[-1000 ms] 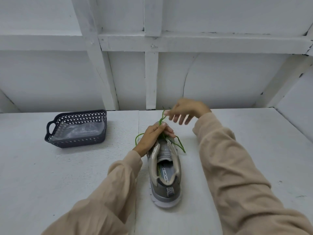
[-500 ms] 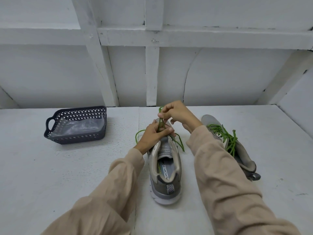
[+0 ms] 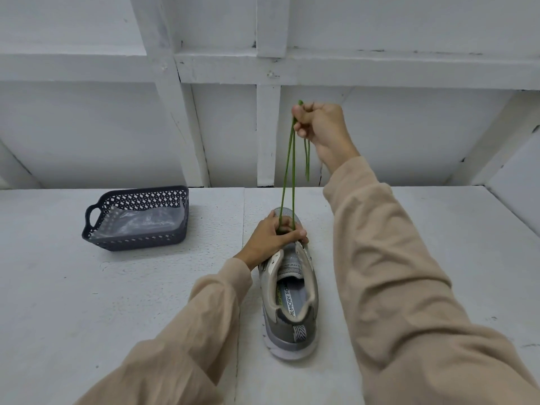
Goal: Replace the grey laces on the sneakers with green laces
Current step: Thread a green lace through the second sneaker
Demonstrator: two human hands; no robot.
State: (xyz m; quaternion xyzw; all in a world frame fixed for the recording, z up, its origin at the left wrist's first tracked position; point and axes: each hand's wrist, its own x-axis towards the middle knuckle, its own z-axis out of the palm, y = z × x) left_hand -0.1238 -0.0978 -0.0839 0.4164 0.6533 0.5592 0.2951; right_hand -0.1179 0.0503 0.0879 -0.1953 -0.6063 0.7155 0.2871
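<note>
A grey sneaker (image 3: 292,302) stands on the white table (image 3: 87,302) with its heel toward me. My left hand (image 3: 273,239) grips the front of the sneaker over the eyelets. A green lace (image 3: 287,171) runs in two taut strands straight up from the sneaker's toe end. My right hand (image 3: 320,125) holds both strands in a fist high above the sneaker, and the lace ends dangle below that fist. The second sneaker is hidden behind my right arm.
A dark perforated basket (image 3: 137,239) with a clear plastic bag (image 3: 140,222) inside sits at the left of the table. A white panelled wall (image 3: 228,135) rises just behind the table's far edge.
My right hand has risen from just above the sneaker to well over it, pulling the green lace strands up taut. My left hand stays on the sneaker's front.
</note>
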